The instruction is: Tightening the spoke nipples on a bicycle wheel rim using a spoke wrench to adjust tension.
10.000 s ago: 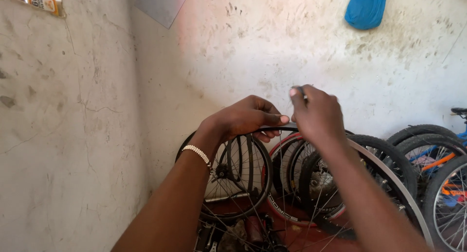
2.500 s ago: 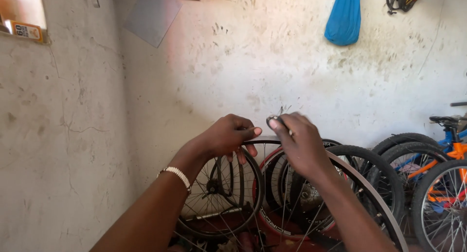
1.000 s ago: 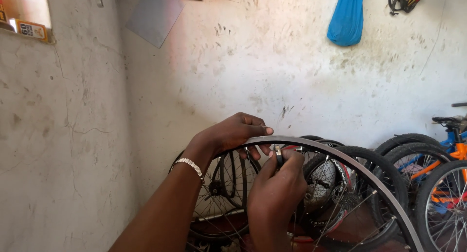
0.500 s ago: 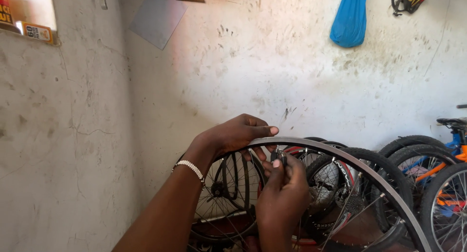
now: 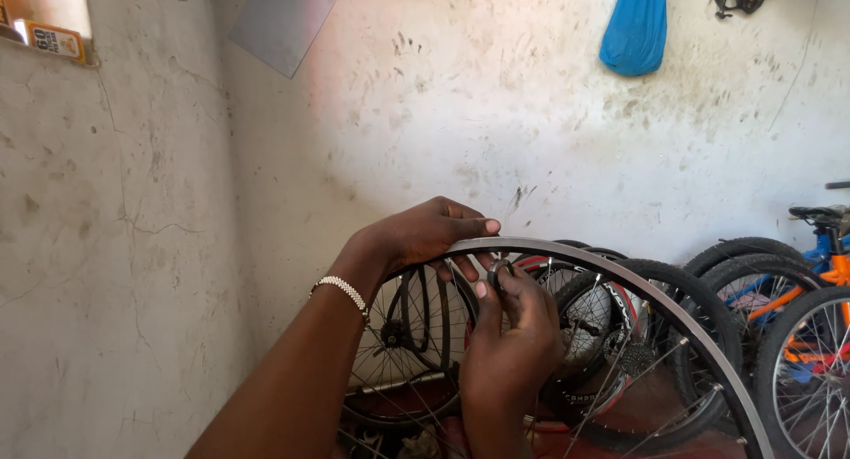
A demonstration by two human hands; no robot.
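A bare silver bicycle wheel rim (image 5: 655,291) with thin spokes stands upright in front of me. My left hand (image 5: 425,233) grips the top of the rim, fingers curled over its outer edge. Just under the rim, my right hand (image 5: 513,335) pinches a small round metal tool (image 5: 500,269) against a spoke where it meets the rim. A beaded white bracelet (image 5: 341,291) circles my left wrist.
Several other wheels and tyres (image 5: 416,335) lean against the stained white wall behind. A blue and orange bicycle (image 5: 819,246) stands at the right. A blue bag (image 5: 636,25) hangs high on the wall. A concrete wall (image 5: 106,246) closes in on the left.
My right hand has come down from the top of the rim to its inner side and now works at a spoke. My left hand keeps its hold on the rim.
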